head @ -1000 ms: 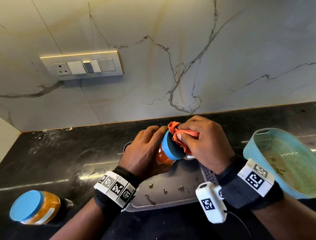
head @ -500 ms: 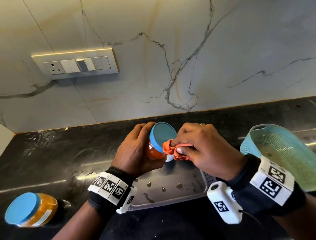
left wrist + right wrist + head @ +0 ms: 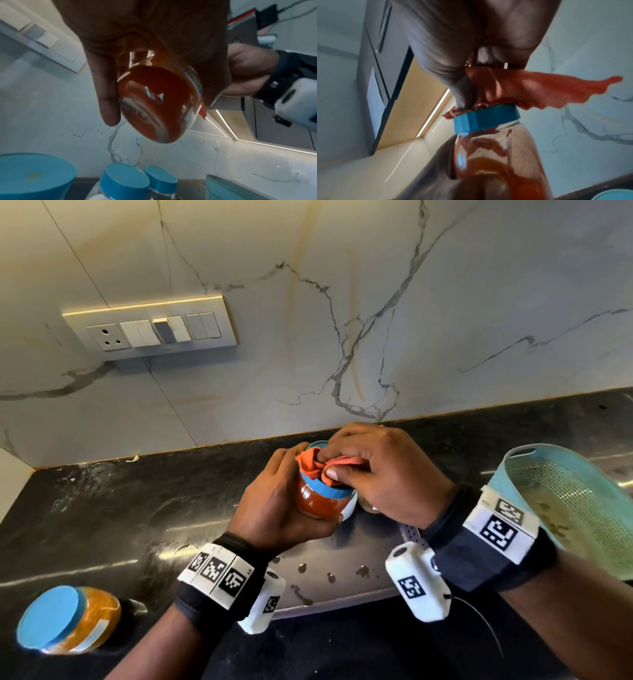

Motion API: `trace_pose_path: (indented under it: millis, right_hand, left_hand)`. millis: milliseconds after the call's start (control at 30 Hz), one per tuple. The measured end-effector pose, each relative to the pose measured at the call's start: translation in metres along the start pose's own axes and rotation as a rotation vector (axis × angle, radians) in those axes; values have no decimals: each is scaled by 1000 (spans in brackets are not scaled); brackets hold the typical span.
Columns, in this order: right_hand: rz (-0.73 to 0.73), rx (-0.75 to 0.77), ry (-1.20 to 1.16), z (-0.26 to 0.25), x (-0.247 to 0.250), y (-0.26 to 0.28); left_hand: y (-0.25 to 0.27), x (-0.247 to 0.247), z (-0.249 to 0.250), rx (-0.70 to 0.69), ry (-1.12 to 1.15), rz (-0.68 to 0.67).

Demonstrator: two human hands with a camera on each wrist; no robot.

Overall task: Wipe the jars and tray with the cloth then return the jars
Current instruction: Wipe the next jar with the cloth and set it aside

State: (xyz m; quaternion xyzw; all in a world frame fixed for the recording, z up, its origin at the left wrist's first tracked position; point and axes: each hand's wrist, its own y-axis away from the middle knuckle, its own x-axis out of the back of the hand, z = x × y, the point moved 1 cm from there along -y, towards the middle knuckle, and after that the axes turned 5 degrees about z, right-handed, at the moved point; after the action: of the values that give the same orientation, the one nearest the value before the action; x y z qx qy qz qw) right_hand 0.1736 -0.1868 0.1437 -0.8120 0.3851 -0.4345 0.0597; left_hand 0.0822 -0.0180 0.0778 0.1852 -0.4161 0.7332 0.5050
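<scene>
My left hand [image 3: 274, 508] grips a jar of red paste [image 3: 318, 503] with a blue lid [image 3: 330, 491], lifted above the grey tray [image 3: 342, 590]. The jar's base [image 3: 157, 105] faces the left wrist camera. My right hand [image 3: 383, 470] pinches an orange cloth [image 3: 317, 467] and presses it onto the lid's top. In the right wrist view the cloth [image 3: 530, 88] spreads over the lid [image 3: 486, 119]. Another jar with orange contents [image 3: 68, 621] lies on the counter at the front left. Two blue-capped jars [image 3: 137, 181] stand below the held one.
A teal mesh basket [image 3: 565, 501] sits at the right on the black counter [image 3: 102, 525]. The marble wall carries a switch panel [image 3: 154, 328]. The tray's floor shows dark drips [image 3: 363, 571]. A teal rim [image 3: 34, 175] shows low in the left wrist view.
The jar has been turned more upright in my left hand. The cloth has moved from the lid's side onto its top.
</scene>
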Motion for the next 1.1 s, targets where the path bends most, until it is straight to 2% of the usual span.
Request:
trace_pose_path:
  millis: [133, 233, 333, 400, 500, 567, 700, 900, 1000, 1100]
  right_hand:
    - [-79, -68, 46, 18, 15, 4]
    - [83, -151, 71, 28, 21, 2]
    - [297, -182, -67, 23, 27, 2]
    - [345, -68, -32, 13, 27, 4]
    - [258, 153, 175, -7, 12, 9]
    - [218, 219, 302, -11, 3, 13]
    - [250, 190, 229, 1, 6, 18]
    - [394, -81, 29, 26, 16, 25]
    - [414, -33, -41, 18, 19, 24]
    - [347, 42, -56, 9, 16, 18]
  left_hand:
    - [1, -3, 3, 125, 171, -92]
    - [0, -10, 7, 343, 515, -137]
    - [-2, -12, 10, 440, 709, -140]
    - [-4, -10, 13, 458, 767, -140]
    - [-8, -9, 18, 422, 803, -140]
    - [-8, -8, 19, 396, 811, -145]
    - [-3, -6, 15, 439, 817, -149]
    - [-3, -1, 11, 549, 913, -141]
    - [-6, 4, 15, 615, 986, -131]
    - [-7, 6, 19, 643, 1054, -148]
